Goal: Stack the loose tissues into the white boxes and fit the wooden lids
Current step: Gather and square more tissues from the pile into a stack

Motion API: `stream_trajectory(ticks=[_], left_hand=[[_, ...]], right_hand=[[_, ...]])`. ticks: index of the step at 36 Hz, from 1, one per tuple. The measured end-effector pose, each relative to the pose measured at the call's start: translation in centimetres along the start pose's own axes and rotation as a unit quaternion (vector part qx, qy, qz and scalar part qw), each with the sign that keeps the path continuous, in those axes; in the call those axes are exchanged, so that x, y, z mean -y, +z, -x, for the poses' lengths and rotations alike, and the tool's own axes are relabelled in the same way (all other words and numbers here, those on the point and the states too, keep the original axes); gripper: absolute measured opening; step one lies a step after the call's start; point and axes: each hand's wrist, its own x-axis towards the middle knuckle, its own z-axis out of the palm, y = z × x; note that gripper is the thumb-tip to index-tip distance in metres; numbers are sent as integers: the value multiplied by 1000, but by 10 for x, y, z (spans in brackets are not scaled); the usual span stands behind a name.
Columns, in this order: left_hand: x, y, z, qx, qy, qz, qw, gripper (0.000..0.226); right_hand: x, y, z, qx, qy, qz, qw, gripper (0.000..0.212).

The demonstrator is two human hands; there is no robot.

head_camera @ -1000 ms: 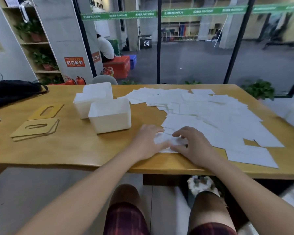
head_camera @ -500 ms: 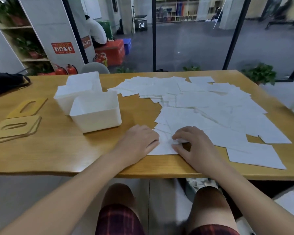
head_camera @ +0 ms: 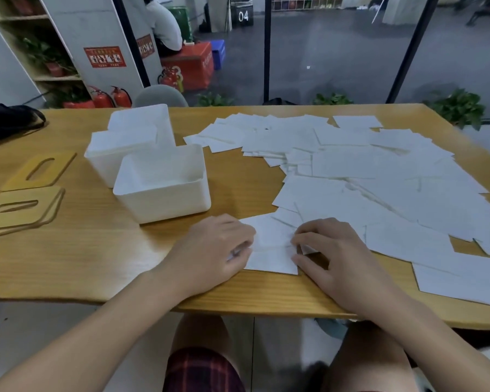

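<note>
**Tissue gripped at table's near edge**

A wooden table (head_camera: 77,258) is seen from above, its right half covered by a wide spread of loose tissues (head_camera: 379,176). Three white boxes (head_camera: 164,190) are grouped left of the spread, the nearest one open on top. Wooden lids (head_camera: 20,210) with slot openings are laid flat at the far left, apart from the boxes. One tissue (head_camera: 272,247) at the near edge is pinched on its left side by the left hand (head_camera: 212,253) and on its right side by the right hand (head_camera: 337,258), fingers curled.
</note>
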Motion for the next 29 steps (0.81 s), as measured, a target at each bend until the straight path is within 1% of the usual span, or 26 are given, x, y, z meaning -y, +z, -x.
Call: stream_trajectory(ticks=[2, 5, 8, 10, 11, 13, 15, 17, 19, 20, 23, 24, 27, 29], left_hand=[[5, -6, 11, -10, -18, 5, 1000, 9], [10, -12, 24, -15, -41, 27, 999, 5], [13, -13, 28, -37, -84, 123, 988, 13], [14, -12, 21, -67, -116, 149, 980, 17], [15, -11, 16, -70, -124, 133, 981, 17], [14, -8, 3, -30, -143, 80, 986, 21], [10, -3, -7, 19, -168, 26, 985, 38], [4, 1, -12, 35, -182, -5, 983, 45], [0, 2, -14, 39, -192, -5, 981, 38], [-1, 0, -16, 40, -204, 14, 978, 31], [0, -5, -21, 48, -246, 118, 961, 9], [0, -7, -22, 44, -246, 135, 959, 6], [-2, -10, -19, -1, -230, 155, 961, 12], [-3, -12, -15, -41, -226, 191, 954, 15]], right_hand=[[-1, -2, 2, -6, 6, 1, 1000, 21], [-2, -3, 3, -14, 18, 6, 1000, 23], [0, -1, 0, -17, 24, 2, 1000, 27], [3, 1, -5, -23, 30, 0, 999, 24], [5, 3, -8, -28, 31, 0, 999, 22], [9, 6, -17, -30, 33, -3, 999, 21], [14, 11, -25, -20, 31, 2, 999, 20], [19, 16, -31, -10, 20, 14, 1000, 17], [20, 19, -33, -9, 16, 7, 1000, 12], [20, 20, -32, -10, 15, 2, 1000, 10], [19, 20, -31, -15, 24, -16, 999, 12], [19, 19, -30, -19, 32, -26, 999, 14], [20, 15, -29, -36, 54, -56, 996, 26], [21, 11, -31, -43, 55, -70, 995, 40]])
